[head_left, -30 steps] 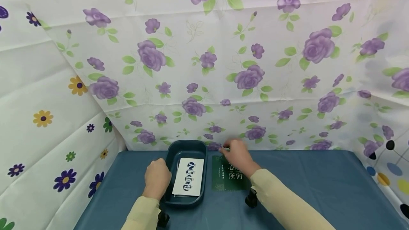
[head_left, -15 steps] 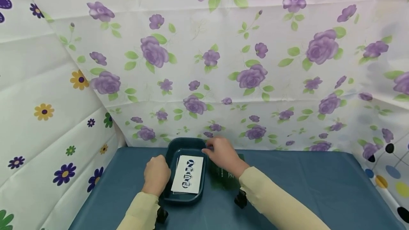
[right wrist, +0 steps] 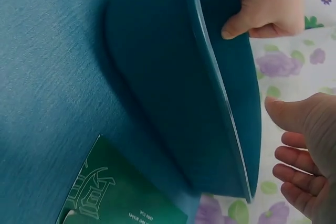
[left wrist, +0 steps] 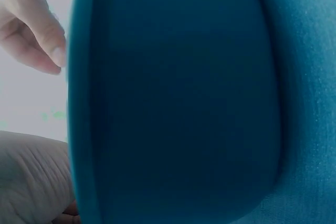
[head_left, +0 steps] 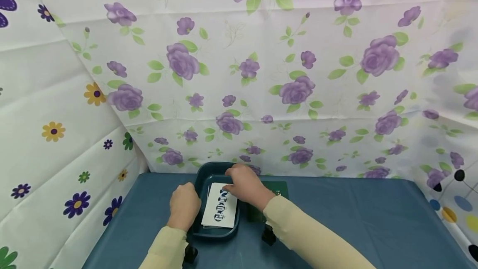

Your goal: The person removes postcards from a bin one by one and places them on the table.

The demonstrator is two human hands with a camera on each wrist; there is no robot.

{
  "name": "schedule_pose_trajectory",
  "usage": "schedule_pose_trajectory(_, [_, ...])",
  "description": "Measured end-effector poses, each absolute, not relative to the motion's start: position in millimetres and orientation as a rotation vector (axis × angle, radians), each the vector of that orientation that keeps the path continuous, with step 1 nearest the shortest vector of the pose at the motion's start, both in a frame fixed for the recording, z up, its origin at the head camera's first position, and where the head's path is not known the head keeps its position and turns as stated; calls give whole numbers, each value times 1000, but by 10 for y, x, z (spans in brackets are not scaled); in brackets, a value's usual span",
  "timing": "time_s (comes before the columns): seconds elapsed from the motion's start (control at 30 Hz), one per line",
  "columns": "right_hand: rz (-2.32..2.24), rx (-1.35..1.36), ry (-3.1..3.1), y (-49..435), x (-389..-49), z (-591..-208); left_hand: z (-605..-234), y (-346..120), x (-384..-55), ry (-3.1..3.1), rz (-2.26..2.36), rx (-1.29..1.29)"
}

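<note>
My left hand point(head_left: 184, 204) grips the left rim of a dark blue-green tray point(head_left: 204, 174), its thumb over the inner wall in the right wrist view. A small stack of white cards point(head_left: 219, 215) with dark blue printing lies inside. Over the tray's right rim reaches my right hand point(head_left: 244, 184), covering the upper right corner of the stack. In the right wrist view, the right hand's thumb and fingers point(right wrist: 295, 158) are apart with nothing between them. A green card point(right wrist: 123, 190) with pale printed characters lies right of the tray, partly hidden under the right forearm.
A blue cloth-covered table point(head_left: 347, 219) extends to the right of the tray. White cloth with purple flowers point(head_left: 295, 90) hangs just behind the table. Another flowered sheet point(head_left: 56, 165) rises on the left. Each wrist bears a black camera mount point(head_left: 268, 235).
My right hand has moved left from above the green card to over the tray and the white cards. The left hand stays on the tray's rim.
</note>
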State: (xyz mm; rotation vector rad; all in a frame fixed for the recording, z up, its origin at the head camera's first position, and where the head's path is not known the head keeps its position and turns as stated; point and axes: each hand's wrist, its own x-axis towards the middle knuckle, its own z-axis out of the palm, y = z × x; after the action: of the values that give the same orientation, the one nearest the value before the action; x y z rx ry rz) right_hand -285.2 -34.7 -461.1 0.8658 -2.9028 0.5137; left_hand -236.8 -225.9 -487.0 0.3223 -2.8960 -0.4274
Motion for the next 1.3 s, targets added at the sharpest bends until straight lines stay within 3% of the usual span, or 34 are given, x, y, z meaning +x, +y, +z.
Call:
schedule_pose_trajectory(0.27, [186, 917, -2984, -532, -2873, -4679, -4857, -2264, -2368, -2904, -436, 329])
schedule_pose_trajectory(1.3, [-257, 806, -3107, -712, -3028, -5050, -4868, -2263, -2389, -2920, -423, 348])
